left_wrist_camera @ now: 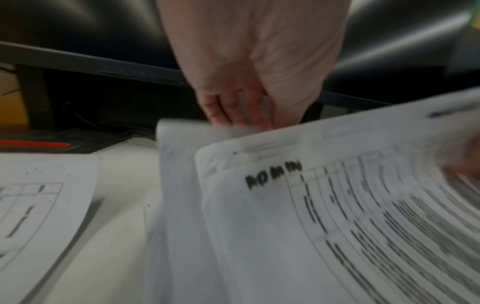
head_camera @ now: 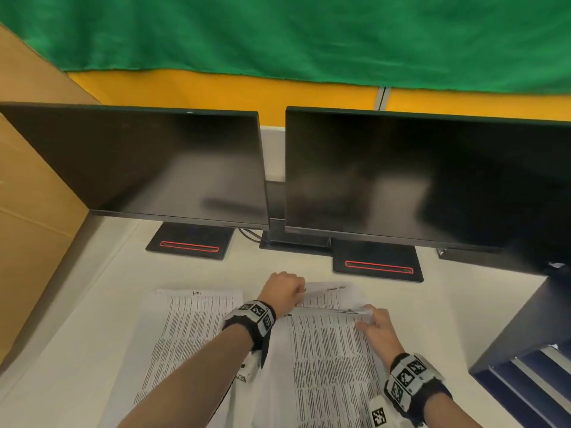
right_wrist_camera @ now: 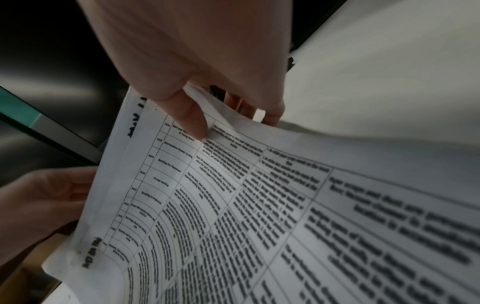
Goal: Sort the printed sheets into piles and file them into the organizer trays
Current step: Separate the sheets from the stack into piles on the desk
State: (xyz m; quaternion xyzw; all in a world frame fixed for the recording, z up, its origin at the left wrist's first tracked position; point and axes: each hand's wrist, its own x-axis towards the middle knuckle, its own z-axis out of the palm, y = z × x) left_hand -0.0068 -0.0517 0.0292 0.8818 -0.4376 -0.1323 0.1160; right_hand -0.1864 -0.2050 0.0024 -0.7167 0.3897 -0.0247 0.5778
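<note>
A lifted stack of printed sheets [head_camera: 327,366] bends up at its far edge, and its top sheet [right_wrist_camera: 233,195] is marked "ADMIN" in black pen [left_wrist_camera: 272,174]. My right hand [head_camera: 367,316] pinches the far right corner, thumb on top [right_wrist_camera: 192,121] and fingers [right_wrist_camera: 270,117] underneath. My left hand [head_camera: 298,288] is curled at the far left of these sheets, its fingers [left_wrist_camera: 233,111] hooked over a paper edge [left_wrist_camera: 182,133]. Another sheet [head_camera: 327,293] lies flat beyond the lifted edge. A separate pile [head_camera: 191,329] lies flat to the left. The dark organizer trays [head_camera: 525,381] stand at the right.
Two dark monitors [head_camera: 148,165] [head_camera: 426,180] on black stands with red stripes [head_camera: 190,245] [head_camera: 378,267] close off the back of the white desk [head_camera: 92,319]. A cardboard panel [head_camera: 31,211] walls the left side. Cables [head_camera: 250,234] run between the stands.
</note>
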